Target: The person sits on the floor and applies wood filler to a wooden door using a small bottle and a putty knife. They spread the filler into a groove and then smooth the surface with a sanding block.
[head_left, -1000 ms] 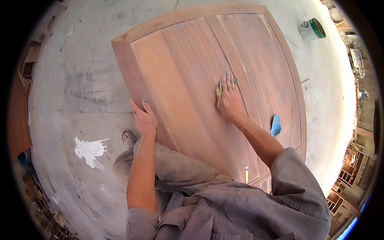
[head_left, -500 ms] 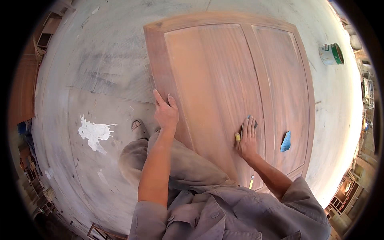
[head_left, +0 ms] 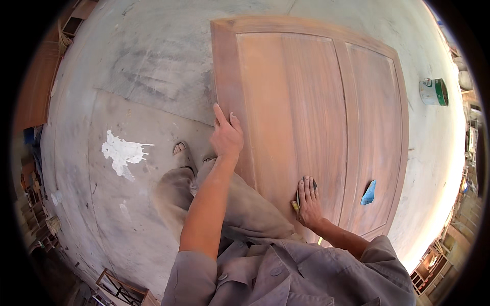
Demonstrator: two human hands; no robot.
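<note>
A brown wooden door panel [head_left: 319,102] with two recessed fields and a raised frame lies tilted in front of me. My left hand [head_left: 227,135] holds its left edge, thumb on the frame and index finger stretched along the rim; the other fingers are hidden. Flat on the lower part of the large field presses my right hand [head_left: 309,204], closed over a sanding block [head_left: 295,206]. Only a dark edge and a yellow end of the block show past the fingers. To the right, a torn piece of blue sandpaper [head_left: 368,193] rests on the narrower field.
A white and green bucket [head_left: 434,92] lies on its side on the concrete floor beyond the door's right edge. White paint is splashed on the floor [head_left: 122,153] at left. Wooden furniture parts [head_left: 38,86] stand along the far left, and a small wooden frame [head_left: 122,285] is at lower left.
My right hand has slid toward me along the panel with the sanding block. My left hand keeps its place on the edge. The whole view has shifted slightly.
</note>
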